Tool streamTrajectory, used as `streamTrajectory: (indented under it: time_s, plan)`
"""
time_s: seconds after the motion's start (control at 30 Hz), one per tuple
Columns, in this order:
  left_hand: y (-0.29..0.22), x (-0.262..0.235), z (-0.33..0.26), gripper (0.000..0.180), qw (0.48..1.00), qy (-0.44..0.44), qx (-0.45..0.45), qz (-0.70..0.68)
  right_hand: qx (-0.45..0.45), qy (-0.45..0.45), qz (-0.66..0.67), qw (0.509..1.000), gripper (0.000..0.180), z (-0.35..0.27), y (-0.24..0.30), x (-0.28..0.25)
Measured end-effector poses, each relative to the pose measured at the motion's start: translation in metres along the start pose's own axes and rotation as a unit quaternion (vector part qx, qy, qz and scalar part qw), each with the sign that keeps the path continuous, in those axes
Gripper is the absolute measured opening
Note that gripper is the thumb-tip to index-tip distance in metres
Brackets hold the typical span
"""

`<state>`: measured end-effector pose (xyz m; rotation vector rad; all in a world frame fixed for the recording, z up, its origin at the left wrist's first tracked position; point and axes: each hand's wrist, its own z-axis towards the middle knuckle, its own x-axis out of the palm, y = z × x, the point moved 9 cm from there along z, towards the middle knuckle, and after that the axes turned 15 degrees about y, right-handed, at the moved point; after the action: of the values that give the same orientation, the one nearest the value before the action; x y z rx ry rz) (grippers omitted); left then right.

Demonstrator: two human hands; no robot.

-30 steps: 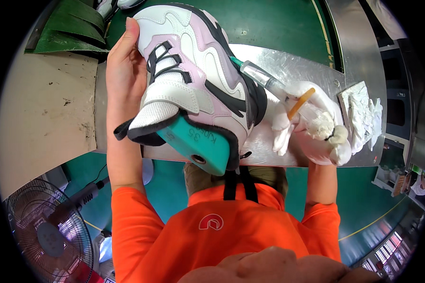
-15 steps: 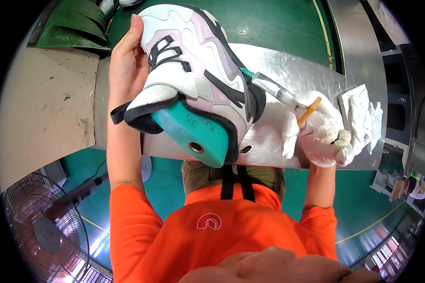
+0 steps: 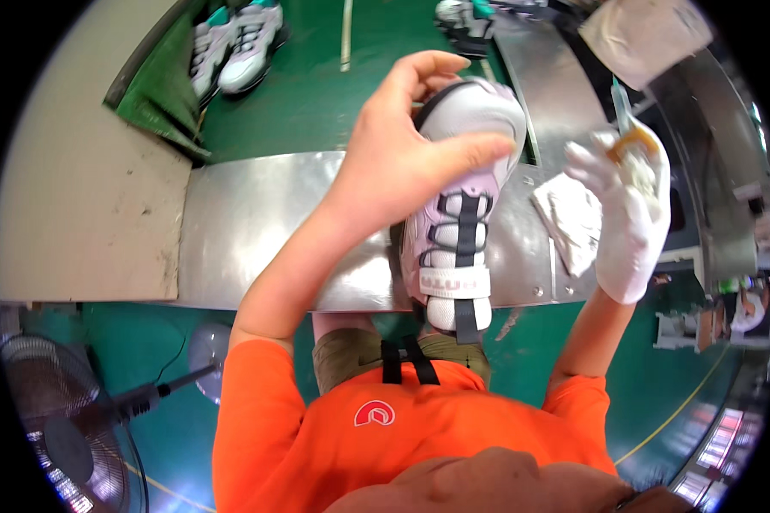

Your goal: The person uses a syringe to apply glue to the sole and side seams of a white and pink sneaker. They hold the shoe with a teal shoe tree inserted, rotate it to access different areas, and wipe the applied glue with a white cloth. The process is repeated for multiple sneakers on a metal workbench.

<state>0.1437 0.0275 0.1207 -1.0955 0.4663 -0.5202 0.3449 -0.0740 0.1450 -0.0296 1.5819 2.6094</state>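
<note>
A white and pale purple sneaker with black laces stands toe-away at the near edge of the metal bench. Over its toe my bare left hand is closed, thumb across the top and fingers round the far left side. My right hand, in a white glove, is raised to the right, apart from the shoe. It grips a clear syringe with a green tip pointing away. An orange-brown strip and a whitish wad are also at those fingers. The sneaker's inside is hidden.
A crumpled white cloth lies on the metal bench, right of the sneaker. Beyond runs a green belt carrying a pair of sneakers and another shoe. A beige panel borders the left; a fan stands below it.
The sneaker has turned from its side to laces-up, toe away, and moved right and nearer. My left hand has shifted right over the toe. My right hand has drawn the syringe up and away.
</note>
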Motion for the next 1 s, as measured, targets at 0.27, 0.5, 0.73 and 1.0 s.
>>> streamTrajectory:
  time_s: [0.27, 0.5, 0.73, 1.0]
  plan:
    - [-0.016, 0.078, 0.003, 0.080, 0.994, 0.104, -0.029, 0.026, 0.051, -0.013, -0.224, 0.973, 0.069, 0.016, 0.039, 0.012]
    - [-0.017, 0.109, 0.006, 0.079, 0.973, 0.221, -0.066, 0.003, 0.158, 0.044, -0.288, 0.944, 0.071, 0.005, 0.013, -0.014]
    - [-0.014, 0.135, 0.017, 0.081, 0.941, 0.330, -0.062, 0.049, 0.101, -0.019, -0.043, 0.994, 0.070, -0.045, 0.037, -0.045]
    - [0.000, 0.171, 0.021, 0.083, 0.892, 0.441, -0.095, 0.033, -0.013, 0.044, -0.220, 0.974, 0.078, -0.084, 0.025, -0.052]
